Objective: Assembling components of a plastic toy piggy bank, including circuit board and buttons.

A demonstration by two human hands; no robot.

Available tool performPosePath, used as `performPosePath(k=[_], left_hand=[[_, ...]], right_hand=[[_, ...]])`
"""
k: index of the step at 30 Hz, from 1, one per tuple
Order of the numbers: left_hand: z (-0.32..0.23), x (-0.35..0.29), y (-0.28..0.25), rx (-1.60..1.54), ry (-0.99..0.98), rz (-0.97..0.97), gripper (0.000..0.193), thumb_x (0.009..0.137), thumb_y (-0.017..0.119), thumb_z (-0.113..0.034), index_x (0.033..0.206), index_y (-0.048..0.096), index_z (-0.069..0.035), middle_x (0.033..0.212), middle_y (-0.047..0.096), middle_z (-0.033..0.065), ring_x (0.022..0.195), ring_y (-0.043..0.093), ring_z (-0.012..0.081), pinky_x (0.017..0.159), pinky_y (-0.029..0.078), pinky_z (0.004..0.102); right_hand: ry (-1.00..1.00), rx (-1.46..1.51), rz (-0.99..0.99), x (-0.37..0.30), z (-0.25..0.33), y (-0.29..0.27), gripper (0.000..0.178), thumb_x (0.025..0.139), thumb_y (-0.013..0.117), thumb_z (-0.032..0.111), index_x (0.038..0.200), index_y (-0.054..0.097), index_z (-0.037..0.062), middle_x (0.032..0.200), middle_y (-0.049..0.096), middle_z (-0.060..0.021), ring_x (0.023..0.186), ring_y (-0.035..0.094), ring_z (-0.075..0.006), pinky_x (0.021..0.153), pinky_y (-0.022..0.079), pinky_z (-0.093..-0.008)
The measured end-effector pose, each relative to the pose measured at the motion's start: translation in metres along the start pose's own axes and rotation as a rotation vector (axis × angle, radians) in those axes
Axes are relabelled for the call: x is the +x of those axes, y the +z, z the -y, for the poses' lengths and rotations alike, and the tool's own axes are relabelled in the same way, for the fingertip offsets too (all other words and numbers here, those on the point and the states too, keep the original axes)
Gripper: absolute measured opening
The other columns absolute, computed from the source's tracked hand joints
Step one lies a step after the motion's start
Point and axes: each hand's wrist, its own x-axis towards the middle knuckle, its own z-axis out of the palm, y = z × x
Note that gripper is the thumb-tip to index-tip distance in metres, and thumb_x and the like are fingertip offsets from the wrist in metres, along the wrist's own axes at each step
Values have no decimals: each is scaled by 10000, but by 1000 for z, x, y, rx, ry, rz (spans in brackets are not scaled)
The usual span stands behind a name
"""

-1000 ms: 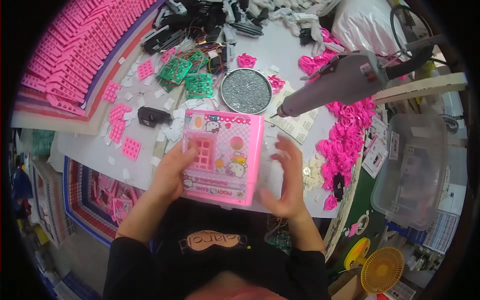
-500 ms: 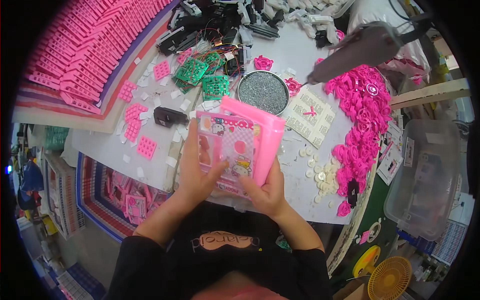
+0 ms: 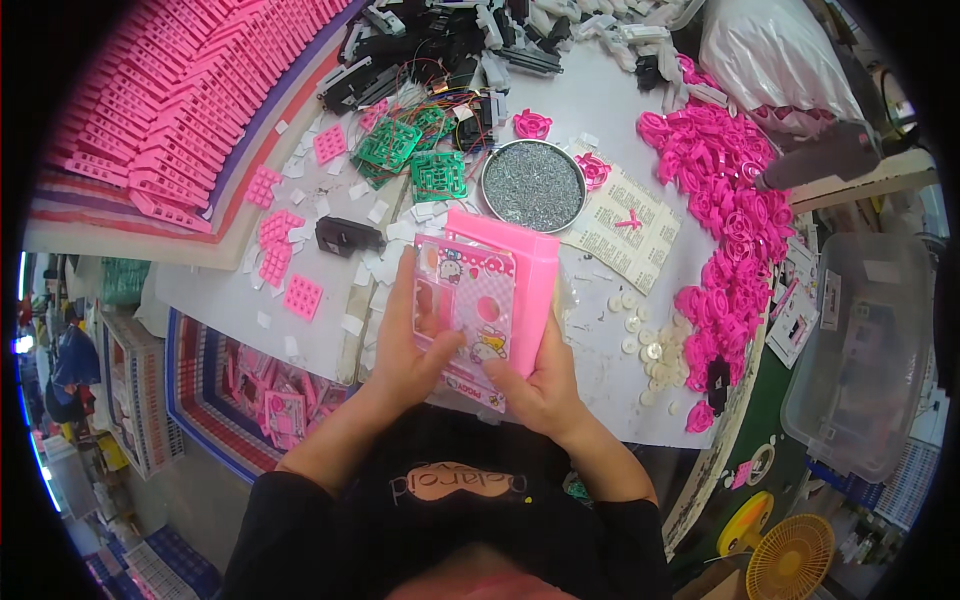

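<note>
Between both hands, above the table's near edge, is a printed pink panel (image 3: 490, 275) with cartoon figures and cut-out openings. A plain pink plastic casing part (image 3: 537, 270) lies behind it, sticking out at the top and right. My left hand (image 3: 408, 345) grips the panel's left side, thumb across its front. My right hand (image 3: 545, 385) closes round the lower right of both pieces, thumb on the panel's lower right; its other fingers are hidden behind. Just left of the held pieces lies a black block-shaped part (image 3: 348, 237).
A round tin of small screws (image 3: 534, 185) stands beyond my hands, beside green circuit boards (image 3: 438, 175). Pink ring-shaped parts (image 3: 735, 235) heap up at the right, near whitish discs (image 3: 652, 350) and a hanging dark power screwdriver (image 3: 825, 155). Stacked pink casings (image 3: 190, 110) fill the far left.
The hanging screwdriver has swung away to the right. The printed panel and casing are turned slightly more upright, still in both hands. The whole view has shifted a little.
</note>
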Motion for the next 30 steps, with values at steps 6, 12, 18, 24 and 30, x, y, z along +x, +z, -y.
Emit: performPosePath(k=[6,12,18,24,30], left_hand=[[1,-3,-4,3,-56,28,937,893,619,-15,1579,-15,62,1563,258,227,1417,358,283,1157,328,413],[-10,-6,-2,56,18,-26,937,907,657,-60,1575,14,74,1544,293,222,1392,383,259,1130,354,378],[-14,-2,-10,266,26,-20,965,902,706,-117,1573,41,78,1493,394,228,1326,475,255,1083,405,369],[-30,4,-8,364,-170,35,977,886,728,-145,1576,69,67,1401,504,231,1221,559,242,1013,457,358],[-27,22,-18,793,36,-44,670,944,673,-196,1486,364,47,1184,638,137,1041,616,200,942,484,317]], right_hand=[[-153,-128,-62,2,-5,2,732,882,776,349,1384,439,-63,1237,590,-212,1108,621,-310,925,499,-399],[37,-226,100,2,0,-8,776,833,817,347,1387,447,-51,1240,580,-224,1116,608,-369,918,497,-422],[-48,-196,173,16,12,-15,722,857,787,288,1393,444,-52,1253,569,-231,1163,582,-375,1013,446,-433],[38,-15,287,16,-9,-24,711,894,729,166,1465,357,-36,1310,559,-167,1212,556,-271,1072,420,-421],[180,510,152,12,-18,-18,757,898,708,79,1521,283,4,1385,537,-125,1250,546,-203,1033,479,-388]])
